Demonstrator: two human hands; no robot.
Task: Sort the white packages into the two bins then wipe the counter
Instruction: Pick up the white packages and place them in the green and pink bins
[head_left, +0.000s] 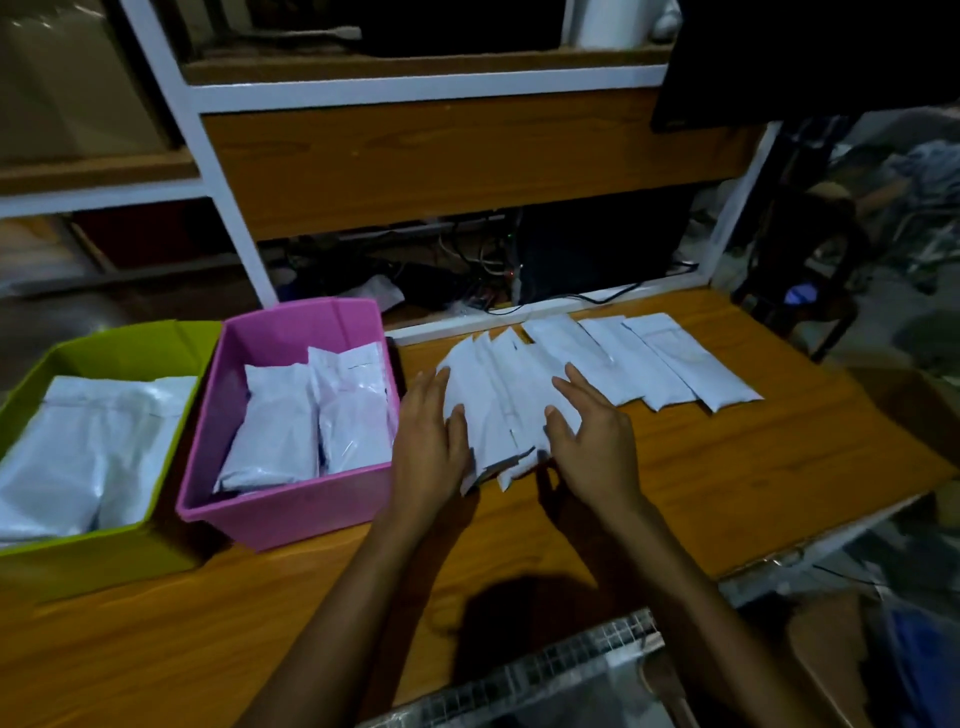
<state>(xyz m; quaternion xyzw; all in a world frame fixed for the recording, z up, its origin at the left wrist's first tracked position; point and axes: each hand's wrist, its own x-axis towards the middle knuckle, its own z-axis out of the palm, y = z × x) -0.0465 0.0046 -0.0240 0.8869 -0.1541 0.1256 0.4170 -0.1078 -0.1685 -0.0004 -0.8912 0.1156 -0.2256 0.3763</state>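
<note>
Several flat white packages (597, 358) lie fanned out across the wooden counter (727, 467). My left hand (428, 447) rests on the left edge of the nearest overlapping packages (498, 410), fingers spread. My right hand (589, 436) presses on their right side, fingers apart. Both hands flank this small stack without lifting it. A pink bin (291, 506) to the left holds several white packages. Further left, a green bin (78, 551) holds larger white packages.
A white-framed wooden shelf unit (415, 150) rises behind the counter, with cables and a dark box (597, 254) below it. A clear plastic sheet (545, 686) lies at the near edge. Dark clutter and a chair (810, 270) stand to the right.
</note>
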